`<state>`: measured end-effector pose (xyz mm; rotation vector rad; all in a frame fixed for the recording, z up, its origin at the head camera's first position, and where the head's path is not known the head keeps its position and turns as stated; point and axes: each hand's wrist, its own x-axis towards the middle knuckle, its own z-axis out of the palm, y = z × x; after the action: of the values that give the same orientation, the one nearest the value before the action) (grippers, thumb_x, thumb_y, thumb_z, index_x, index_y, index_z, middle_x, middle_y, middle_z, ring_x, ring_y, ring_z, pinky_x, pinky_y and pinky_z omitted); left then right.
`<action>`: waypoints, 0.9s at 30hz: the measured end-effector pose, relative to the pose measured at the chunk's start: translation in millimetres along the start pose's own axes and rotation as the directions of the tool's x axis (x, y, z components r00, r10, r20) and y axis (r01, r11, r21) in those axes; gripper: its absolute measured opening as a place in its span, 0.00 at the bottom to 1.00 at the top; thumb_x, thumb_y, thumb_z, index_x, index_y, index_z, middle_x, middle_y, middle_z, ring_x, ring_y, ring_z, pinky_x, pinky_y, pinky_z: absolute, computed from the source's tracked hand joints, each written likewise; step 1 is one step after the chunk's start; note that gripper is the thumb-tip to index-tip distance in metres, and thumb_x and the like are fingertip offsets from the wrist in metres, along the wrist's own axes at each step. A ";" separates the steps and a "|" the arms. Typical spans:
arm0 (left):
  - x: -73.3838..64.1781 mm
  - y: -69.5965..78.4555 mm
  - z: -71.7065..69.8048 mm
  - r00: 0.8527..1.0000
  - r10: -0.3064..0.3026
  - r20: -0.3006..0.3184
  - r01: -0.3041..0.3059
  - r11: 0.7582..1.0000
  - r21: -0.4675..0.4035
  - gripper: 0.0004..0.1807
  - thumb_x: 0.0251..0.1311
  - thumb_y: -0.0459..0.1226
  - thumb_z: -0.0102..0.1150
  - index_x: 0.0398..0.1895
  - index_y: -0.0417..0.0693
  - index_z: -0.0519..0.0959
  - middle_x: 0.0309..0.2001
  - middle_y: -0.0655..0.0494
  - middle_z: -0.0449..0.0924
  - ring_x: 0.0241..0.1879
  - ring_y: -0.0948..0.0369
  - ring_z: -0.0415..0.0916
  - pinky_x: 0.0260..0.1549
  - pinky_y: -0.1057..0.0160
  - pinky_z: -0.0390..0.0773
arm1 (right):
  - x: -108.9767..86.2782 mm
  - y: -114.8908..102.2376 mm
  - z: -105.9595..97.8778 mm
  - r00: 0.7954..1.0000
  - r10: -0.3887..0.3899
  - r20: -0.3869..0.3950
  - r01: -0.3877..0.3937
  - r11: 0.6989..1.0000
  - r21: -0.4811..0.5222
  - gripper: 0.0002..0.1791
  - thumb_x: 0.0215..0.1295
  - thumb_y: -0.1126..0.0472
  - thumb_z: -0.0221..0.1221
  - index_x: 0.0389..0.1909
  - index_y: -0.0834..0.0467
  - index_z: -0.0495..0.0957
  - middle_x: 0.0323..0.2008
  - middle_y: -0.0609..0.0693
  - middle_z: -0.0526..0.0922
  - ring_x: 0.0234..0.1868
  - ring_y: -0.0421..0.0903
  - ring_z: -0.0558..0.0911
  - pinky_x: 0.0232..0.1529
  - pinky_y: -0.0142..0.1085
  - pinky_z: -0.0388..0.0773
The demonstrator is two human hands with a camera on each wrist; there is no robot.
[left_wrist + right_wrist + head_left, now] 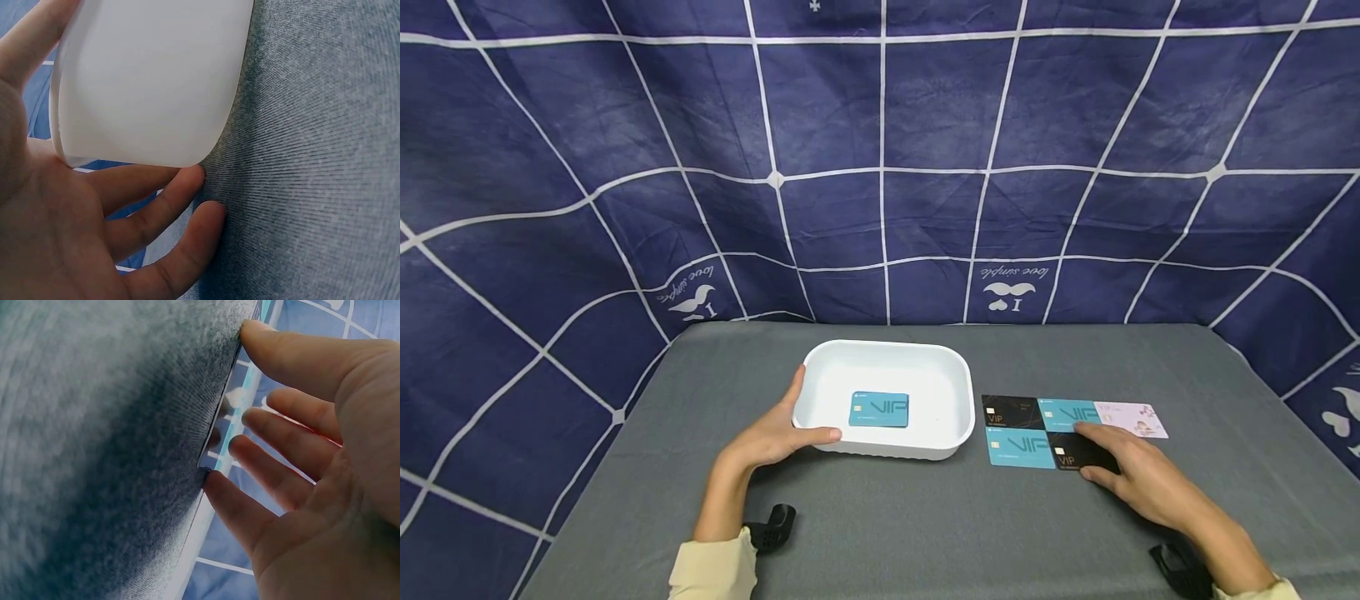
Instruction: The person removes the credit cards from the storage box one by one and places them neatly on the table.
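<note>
The fingers of the left hand (767, 437) grip the lower-left corner of a white tray (936, 404) at the centre of the frame, thumb against the front wall and the others along the left end. At the right of the frame, the right hand (1142, 473) pinches the lower black card (1067, 451) by its edges, thumb at the lower edge and a finger at the upper.

That card lies beside a lower teal card (1020, 448); just above run an upper black card (1011, 412), an upper teal card (1063, 411) and a pink card (1129, 418), all close together. One more teal card (878, 409) lies flat inside the tray. Grey cloth (880, 533) covers the surface beneath, and a blue curtain (823, 217) with white lines fills the upper frame.
</note>
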<state>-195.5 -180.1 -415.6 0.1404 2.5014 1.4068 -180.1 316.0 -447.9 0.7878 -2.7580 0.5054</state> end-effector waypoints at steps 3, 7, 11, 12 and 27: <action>-0.6 0.2 0.3 1.000 -0.010 0.001 0.010 1.000 0.006 0.70 0.51 0.52 0.73 0.79 0.49 0.26 0.78 0.40 0.33 0.74 0.41 0.41 0.67 0.38 0.48 | 0.0 -0.5 0.5 1.000 -0.004 -0.005 0.004 1.000 -0.012 0.31 0.52 0.61 0.74 0.57 0.64 0.77 0.53 0.59 0.81 0.54 0.59 0.79 0.52 0.49 0.69; -1.1 0.9 0.2 1.000 -0.010 0.000 0.010 1.000 0.009 0.70 0.51 0.53 0.73 0.79 0.51 0.26 0.78 0.40 0.33 0.74 0.41 0.41 0.67 0.38 0.48 | 0.3 -1.2 1.0 1.000 -0.001 -0.007 0.001 1.000 -0.019 0.29 0.51 0.62 0.74 0.55 0.65 0.78 0.52 0.58 0.82 0.53 0.58 0.80 0.51 0.50 0.70; -0.2 0.6 -0.1 1.000 0.001 -0.002 -0.001 1.000 0.006 0.69 0.51 0.52 0.73 0.79 0.51 0.26 0.78 0.40 0.34 0.74 0.42 0.42 0.67 0.39 0.49 | 0.3 -1.9 1.4 1.000 0.017 -0.003 -0.017 1.000 -0.020 0.28 0.51 0.61 0.74 0.54 0.64 0.79 0.50 0.56 0.82 0.51 0.58 0.80 0.49 0.51 0.71; 0.1 0.4 0.0 1.000 0.004 -0.001 -0.004 1.000 0.006 0.69 0.51 0.52 0.73 0.79 0.51 0.26 0.78 0.40 0.34 0.74 0.42 0.42 0.67 0.39 0.49 | 0.2 -2.3 1.4 1.000 0.021 -0.004 -0.021 1.000 -0.022 0.28 0.51 0.61 0.74 0.54 0.64 0.79 0.50 0.56 0.82 0.51 0.57 0.80 0.49 0.52 0.71; -1.0 1.2 -0.4 1.000 -0.002 0.001 0.002 1.000 0.010 0.69 0.51 0.52 0.72 0.79 0.49 0.27 0.78 0.40 0.33 0.74 0.41 0.42 0.67 0.39 0.49 | 0.0 -3.1 2.7 0.999 0.022 -0.035 -0.022 1.000 -0.004 0.29 0.50 0.64 0.74 0.55 0.64 0.78 0.50 0.58 0.82 0.52 0.58 0.80 0.50 0.50 0.69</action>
<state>-194.8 -180.0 -414.1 0.1414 2.5076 1.3927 -178.7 312.4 -449.6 0.7408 -2.7378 0.5124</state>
